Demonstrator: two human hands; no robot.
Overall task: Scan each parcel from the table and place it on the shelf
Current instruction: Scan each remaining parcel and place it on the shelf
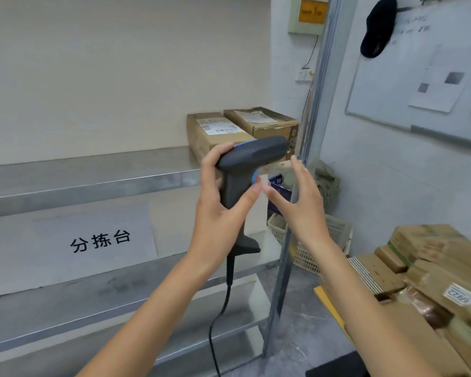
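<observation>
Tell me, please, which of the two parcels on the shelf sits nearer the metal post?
The right-hand parcel, with the crumpled label on top, sits against the metal post; the left-hand parcel is further from it.

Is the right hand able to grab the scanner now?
Probably yes. The right hand is open right beside the scanner, with nothing between them. The left hand grips the handle, but the head looks free.
</observation>
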